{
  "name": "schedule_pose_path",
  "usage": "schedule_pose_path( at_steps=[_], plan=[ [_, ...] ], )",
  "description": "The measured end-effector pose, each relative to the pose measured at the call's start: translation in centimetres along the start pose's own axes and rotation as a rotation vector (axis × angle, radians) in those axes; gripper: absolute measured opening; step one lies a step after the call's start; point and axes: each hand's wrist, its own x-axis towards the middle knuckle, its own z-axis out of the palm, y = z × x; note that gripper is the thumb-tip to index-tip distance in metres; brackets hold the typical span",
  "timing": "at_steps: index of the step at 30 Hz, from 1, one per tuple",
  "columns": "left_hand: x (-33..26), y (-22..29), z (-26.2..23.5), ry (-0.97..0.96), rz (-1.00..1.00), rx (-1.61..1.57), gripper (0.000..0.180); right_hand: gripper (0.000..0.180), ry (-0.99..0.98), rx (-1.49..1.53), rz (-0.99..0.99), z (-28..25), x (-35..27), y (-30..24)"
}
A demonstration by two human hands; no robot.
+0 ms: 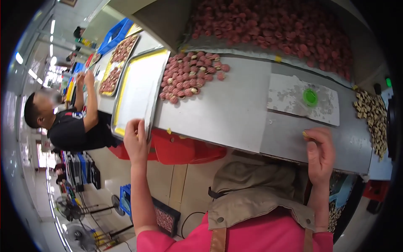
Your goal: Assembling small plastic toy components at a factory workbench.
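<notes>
My left hand (137,138) is closed at the near edge of a white-lined tray (140,90) with yellow borders; what its fingers hold, if anything, is too small to make out. My right hand (321,155) is raised over the front of the metal bench, thumb and fingers curled, with a small yellow piece (306,135) at its fingertips. Beyond that hand, a round green dish (310,97) sits on a wet, blotched white board (285,94). Beside the tray lies a cluster of pinkish-red, rounded pieces (189,75), some showing pale spots.
A large heap of red cup-shaped pieces (273,25) fills the back. Small cream-and-dark pieces (371,113) are piled at the far right. A red stool (180,147) stands under the bench. At left, a co-worker (71,122) works by another filled tray (110,82).
</notes>
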Motion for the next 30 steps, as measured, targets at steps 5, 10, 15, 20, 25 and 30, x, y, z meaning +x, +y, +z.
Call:
schedule_pose_path(
  at_steps=[5,10,15,20,25,30],
  plan=[
    [-1.8,0.3,-0.2,-0.057,-0.045,0.055,0.016,0.015,-0.047,-0.054,-0.022,-1.4,0.4,0.0],
    [-2.7,0.8,-0.6,0.008,0.160,0.452,0.013,0.014,-0.023,-0.039,-0.058,-2.7,0.1,-0.2],
    [-1.4,9.7,2.5,0.299,0.609,0.729,0.017,0.014,-0.047,0.004,-0.021,-4.0,0.1,-0.4],
    [0.8,21.6,11.4,-0.343,0.442,-0.182,0.022,0.013,-0.046,-0.003,-0.044,-5.4,0.1,0.2],
    [4.9,25.8,20.4,-0.232,0.665,-0.162,0.018,0.013,0.163,-0.176,0.066,-9.2,0.5,-0.4],
    [6.4,25.2,22.7,-0.189,0.767,-0.210,0.015,0.013,0.298,-0.787,-0.052,-16.4,3.6,3.4]
  ],
)
